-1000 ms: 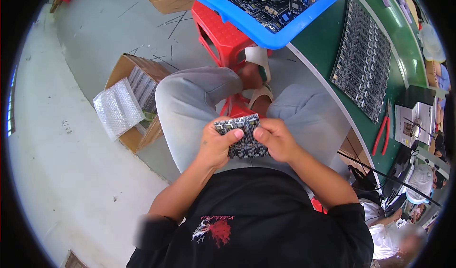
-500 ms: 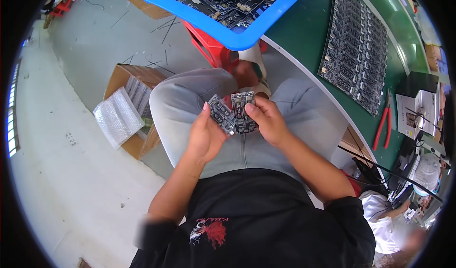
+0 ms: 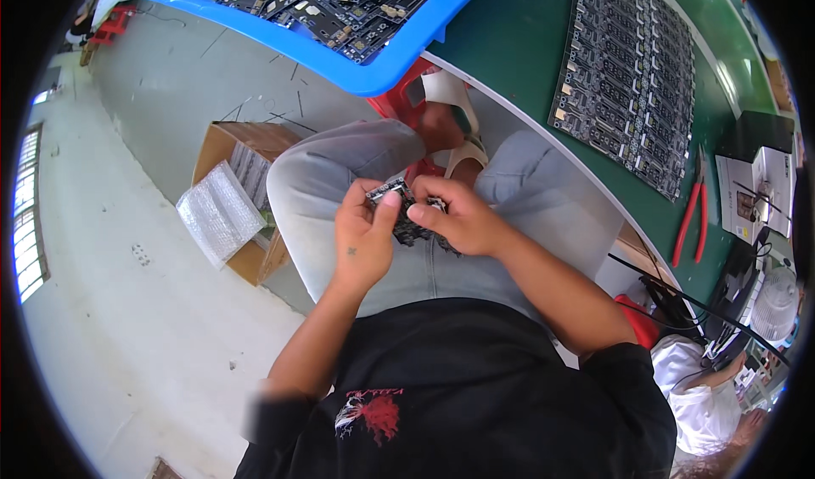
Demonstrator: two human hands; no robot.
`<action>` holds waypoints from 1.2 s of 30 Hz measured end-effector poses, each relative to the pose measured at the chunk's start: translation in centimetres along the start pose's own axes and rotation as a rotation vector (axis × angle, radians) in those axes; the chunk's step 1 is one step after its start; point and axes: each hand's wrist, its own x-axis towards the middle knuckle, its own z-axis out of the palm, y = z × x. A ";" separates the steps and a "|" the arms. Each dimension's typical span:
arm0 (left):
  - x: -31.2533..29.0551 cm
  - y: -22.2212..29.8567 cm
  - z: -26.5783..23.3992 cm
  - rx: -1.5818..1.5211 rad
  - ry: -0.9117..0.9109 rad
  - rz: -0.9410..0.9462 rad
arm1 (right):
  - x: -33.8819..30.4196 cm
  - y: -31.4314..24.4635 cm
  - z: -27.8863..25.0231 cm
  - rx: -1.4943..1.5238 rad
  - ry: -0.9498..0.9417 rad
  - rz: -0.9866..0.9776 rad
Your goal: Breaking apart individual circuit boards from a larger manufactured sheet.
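Over my lap, my left hand (image 3: 363, 239) is closed with its thumb pressed on a small black circuit board (image 3: 402, 226), which is tilted on edge. My right hand (image 3: 469, 222) is closed on a second circuit board (image 3: 438, 204), its thumb pointing toward the left one. The two boards lie side by side, and fingers cover much of both. Whether their edges touch, I cannot tell.
A blue bin (image 3: 378, 78) heaped with loose circuit boards (image 3: 340, 12) stands ahead. On the green table (image 3: 509, 63) to the right lie a large panel of boards (image 3: 628, 80) and red-handled pliers (image 3: 692, 220). A cardboard box (image 3: 216, 152) with bubble wrap (image 3: 222, 216) sits at left.
Both boards have turned from lying face-up to a steeper tilt. My left thumb has come over onto its board, and my hands are closer together. The view has shifted slightly.
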 end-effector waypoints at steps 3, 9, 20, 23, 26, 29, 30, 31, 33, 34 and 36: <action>0.2 -0.7 -0.2 -0.075 0.008 -0.026 | 0.1 0.0 0.0 -0.138 -0.037 -0.075; 0.4 -0.2 0.9 0.347 0.193 0.011 | -0.4 -0.7 0.9 -0.203 -0.040 -0.174; 0.7 18.5 0.3 -0.546 0.089 0.483 | 1.5 -21.9 3.9 -0.394 -0.304 -0.610; 7.4 23.4 -1.0 0.082 0.299 0.396 | 5.6 -29.7 2.3 -0.610 0.090 -0.549; 13.5 24.6 0.3 0.573 0.065 0.715 | 11.7 -31.6 -4.2 -1.127 0.271 -0.512; 13.5 23.2 -0.4 0.550 0.083 0.687 | 12.0 -31.2 -4.6 -1.239 0.427 -0.453; 12.5 22.8 -0.2 0.484 0.122 0.700 | 11.6 -30.6 -3.7 -0.875 0.342 -0.471; 11.7 22.6 0.3 0.477 0.138 0.708 | 11.1 -30.2 -2.6 -0.516 0.246 -0.475; 10.2 21.5 1.6 -0.066 -0.089 0.531 | 10.3 -28.5 -0.6 -0.458 0.245 -0.529; 9.8 21.1 2.3 -0.137 -0.103 0.502 | 9.9 -27.8 0.0 -0.464 0.284 -0.567; 9.5 20.2 2.1 -0.184 -0.106 0.480 | 9.0 -27.5 1.7 -0.484 0.304 -0.624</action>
